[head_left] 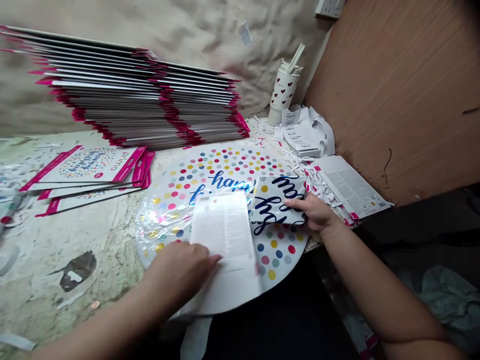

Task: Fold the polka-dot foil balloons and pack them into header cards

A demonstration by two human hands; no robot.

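Gripping the card (221,220), the left hand (180,267) hangs over the dotted disc (225,159) on the table (120,272); the right hand (317,212) pinches a folded foil (275,200) just beside. Uneven squeezing could crease the foil. Scraps (317,182) crowd the right; the stack (131,102) blocks the back, near a cup (285,87).

On the round dotted sheet (221,160) before you, blue script reads "happ", the rest covered. The folded piece (275,202) in your right hand (317,212) shows "py" and "ay". The top packet (88,165) at your left says "happy birthday" and "prima". Print on the white card (225,220) is too blurred to read.
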